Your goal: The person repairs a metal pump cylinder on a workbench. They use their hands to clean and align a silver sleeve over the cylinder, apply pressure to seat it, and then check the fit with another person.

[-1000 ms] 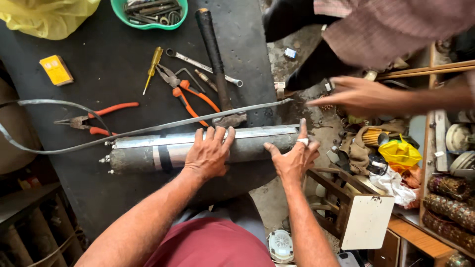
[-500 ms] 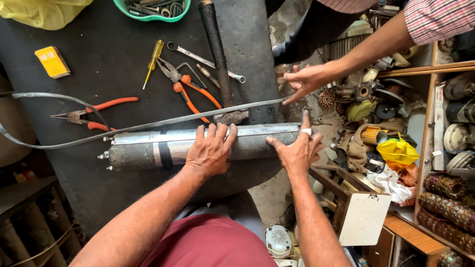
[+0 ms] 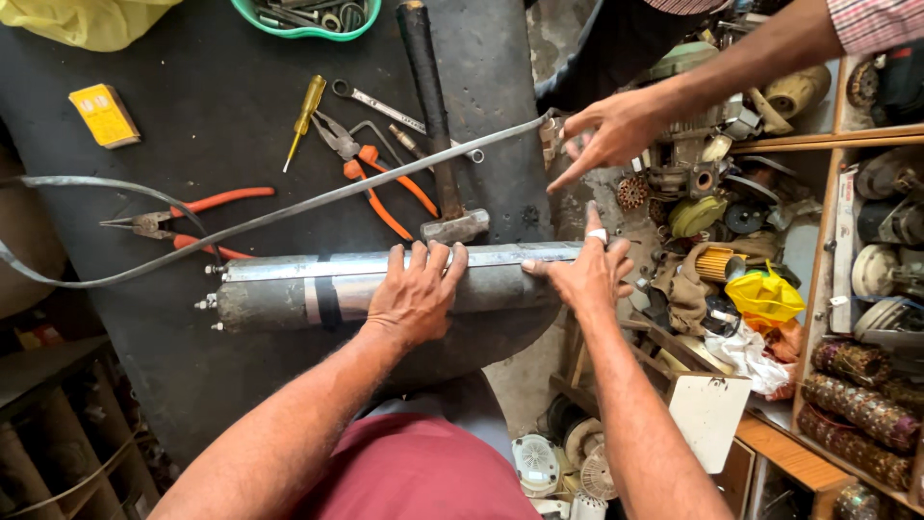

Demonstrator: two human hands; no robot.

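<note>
A long grey metal cylinder (image 3: pixel 279 294) lies across a dark work mat (image 3: pixel 183 87), with a flat metal strip along its top. My left hand (image 3: pixel 416 294) presses down on the cylinder's middle, fingers over the strip. My right hand (image 3: pixel 584 274), wearing a ring, rests on the cylinder's right end. A flat grey cable (image 3: pixel 289 214) runs from the left edge up to the right, where another person's hand (image 3: pixel 606 130) holds its end.
Orange-handled pliers (image 3: pixel 371 169), a second pair of pliers (image 3: pixel 188 217), a yellow screwdriver (image 3: pixel 303 116), a spanner (image 3: pixel 380 104), a hammer (image 3: pixel 433 106), a yellow box (image 3: pixel 104 114) and a green tray (image 3: pixel 306 17) lie on the mat. Cluttered parts shelves (image 3: pixel 857 289) stand at right.
The other person's hand moved left and took hold of the cable's right end. My hands stayed on the cylinder; the view shifted slightly.
</note>
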